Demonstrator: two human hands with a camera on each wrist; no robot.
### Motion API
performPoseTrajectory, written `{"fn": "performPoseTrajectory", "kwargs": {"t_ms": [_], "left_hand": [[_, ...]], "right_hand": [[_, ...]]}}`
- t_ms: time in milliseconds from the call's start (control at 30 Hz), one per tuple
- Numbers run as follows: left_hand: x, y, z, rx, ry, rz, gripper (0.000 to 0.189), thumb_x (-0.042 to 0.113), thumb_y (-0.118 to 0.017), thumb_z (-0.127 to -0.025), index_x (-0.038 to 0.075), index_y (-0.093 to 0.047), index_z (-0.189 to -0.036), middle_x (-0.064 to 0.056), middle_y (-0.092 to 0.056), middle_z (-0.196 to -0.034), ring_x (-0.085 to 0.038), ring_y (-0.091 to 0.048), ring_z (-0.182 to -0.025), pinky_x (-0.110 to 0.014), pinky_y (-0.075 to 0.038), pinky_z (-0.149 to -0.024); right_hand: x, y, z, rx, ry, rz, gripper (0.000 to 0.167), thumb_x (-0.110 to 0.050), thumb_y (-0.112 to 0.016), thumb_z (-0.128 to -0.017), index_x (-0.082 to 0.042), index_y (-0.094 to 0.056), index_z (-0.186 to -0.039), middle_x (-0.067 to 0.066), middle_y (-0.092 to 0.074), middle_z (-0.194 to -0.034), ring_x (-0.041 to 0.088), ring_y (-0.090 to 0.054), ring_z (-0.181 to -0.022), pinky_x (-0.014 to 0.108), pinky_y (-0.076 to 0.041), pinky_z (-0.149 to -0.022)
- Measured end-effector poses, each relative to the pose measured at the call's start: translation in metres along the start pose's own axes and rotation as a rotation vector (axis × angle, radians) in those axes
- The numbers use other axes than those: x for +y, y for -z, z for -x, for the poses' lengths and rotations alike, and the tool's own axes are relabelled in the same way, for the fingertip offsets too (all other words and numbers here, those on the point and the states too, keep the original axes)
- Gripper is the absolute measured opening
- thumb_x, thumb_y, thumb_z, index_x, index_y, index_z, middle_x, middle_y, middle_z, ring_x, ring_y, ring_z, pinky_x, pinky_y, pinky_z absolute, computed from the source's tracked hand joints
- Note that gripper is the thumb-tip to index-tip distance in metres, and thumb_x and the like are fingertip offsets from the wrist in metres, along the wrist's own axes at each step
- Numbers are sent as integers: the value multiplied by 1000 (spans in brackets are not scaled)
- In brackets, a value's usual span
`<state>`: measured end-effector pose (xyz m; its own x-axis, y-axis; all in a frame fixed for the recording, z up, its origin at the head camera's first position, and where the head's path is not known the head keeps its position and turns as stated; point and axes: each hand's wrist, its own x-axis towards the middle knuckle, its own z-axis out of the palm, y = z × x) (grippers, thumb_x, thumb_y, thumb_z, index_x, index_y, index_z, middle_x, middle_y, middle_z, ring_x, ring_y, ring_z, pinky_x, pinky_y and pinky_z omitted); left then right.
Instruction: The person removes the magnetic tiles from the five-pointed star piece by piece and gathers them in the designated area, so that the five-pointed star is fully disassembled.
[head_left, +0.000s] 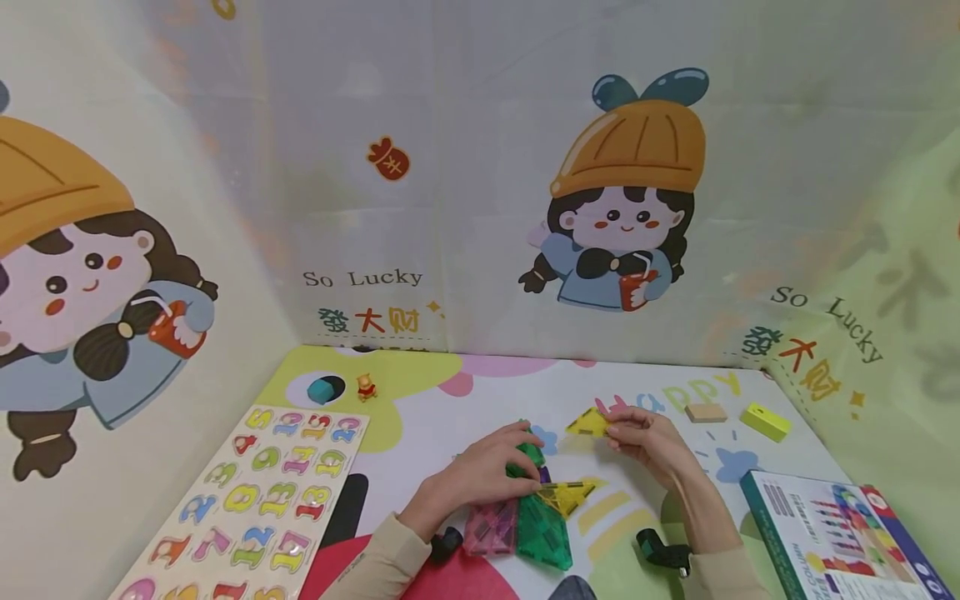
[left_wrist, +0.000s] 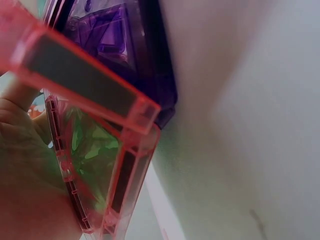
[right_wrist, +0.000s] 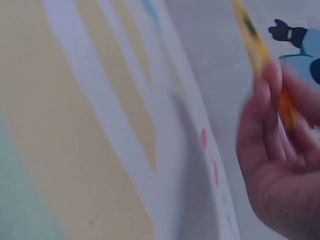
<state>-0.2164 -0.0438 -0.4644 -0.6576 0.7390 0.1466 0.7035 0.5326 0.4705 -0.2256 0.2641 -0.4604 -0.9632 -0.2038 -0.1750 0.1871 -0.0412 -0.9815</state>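
Translucent magnetic tiles form a structure on the table, with a pink tile [head_left: 491, 528], a green tile [head_left: 543, 533] and a yellow triangular tile [head_left: 567, 497] jutting to the right. My left hand [head_left: 487, 471] holds it from above and the left, fingers curled over its far green part. Close up in the left wrist view are a pink-framed tile [left_wrist: 80, 75] and a purple tile [left_wrist: 152, 65], with the palm [left_wrist: 30, 170] beside them. To the right, my right hand [head_left: 651, 442] pinches another yellow triangular tile [head_left: 588, 423] by its corner, raised apart from the structure.
A number puzzle board [head_left: 251, 500] lies at left. Behind it are a teal block [head_left: 321, 391] and a small bear figure [head_left: 366, 387]. A beige block [head_left: 706, 413], a yellow block [head_left: 766, 422] and a printed box [head_left: 840, 533] lie at right. Printed cloth walls surround the table.
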Motion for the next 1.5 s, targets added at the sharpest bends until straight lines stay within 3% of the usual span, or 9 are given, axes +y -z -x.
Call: {"fn": "performPoseTrajectory", "kwargs": {"t_ms": [100,167,367,500,633,867,1000,1200,1500], "left_hand": [[0,1,-1,0,2,-12,15,40,-66,-93,30,-78,-93,4,-60,-138,-25,-33,-150,-42,-33,-119],[1,2,-1,2,-3,-22,15,39,-67,-93,29,-79,-93,3,-60,-137,-25,-33,-149,-42,-32,-120],[3,3,0,9,-6,-35,15,39,-68,-92,29,-79,-92,5,-61,-136,-25,-35,-149,-42,-32,-120],[3,2,0,11,-5,-30,15,40,-67,-92,30,-78,-92,5,-61,-136,-24,-35,-148,-42,-33,-119],[3,-1,0,2,-2,-30,16,41,-66,-93,31,-78,-93,7,-60,-137,-23,-34,-149,-42,-33,-119],[2,-1,-1,9,-9,-45,17,42,-65,-93,31,-78,-93,7,-60,-137,-23,-34,-149,-43,-33,-119],[2,0,-1,9,1,-44,16,41,-66,-93,31,-78,-92,7,-60,-137,-22,-34,-149,-42,-33,-119],[2,1,-2,11,10,-39,16,42,-66,-93,31,-77,-90,6,-59,-138,-23,-34,-149,-43,-33,-119],[1,-1,-1,36,-2,-34,13,42,-68,-91,32,-76,-86,3,-59,-139,-26,-36,-148,-45,-34,-118]], "right_hand": [[0,4,-11,183,21,-11,33,-8,-61,-97,5,-54,-128,-4,-72,-92,11,-72,-83,24,-58,-81],[2,8,-20,250,31,23,38,-8,-59,-99,8,-49,-132,-5,-72,-92,9,-72,-84,23,-58,-82],[1,17,-49,270,-2,111,39,-8,-58,-99,9,-50,-133,-7,-69,-96,4,-68,-81,19,-57,-79],[1,17,-61,280,-2,219,40,-7,-59,-97,8,-52,-134,12,-65,-120,3,-67,-88,17,-56,-81],[1,17,-60,307,-22,352,43,-9,-59,-98,5,-52,-137,25,-51,-142,5,-63,-94,16,-55,-81],[-10,12,-45,340,-55,413,41,-16,-53,-101,1,-52,-138,25,-53,-141,18,-67,-100,20,-56,-84],[-14,5,-32,247,-55,417,43,-22,-59,-99,1,-55,-135,22,-60,-134,18,-68,-100,24,-56,-83],[-7,-11,-3,-31,-56,381,48,-23,-59,-99,5,-51,-137,22,-64,-128,24,-69,-106,33,-57,-90],[5,-22,14,-382,-36,413,39,-25,-56,-100,3,-61,-125,14,-71,-108,20,-68,-94,33,-56,-83]]}}
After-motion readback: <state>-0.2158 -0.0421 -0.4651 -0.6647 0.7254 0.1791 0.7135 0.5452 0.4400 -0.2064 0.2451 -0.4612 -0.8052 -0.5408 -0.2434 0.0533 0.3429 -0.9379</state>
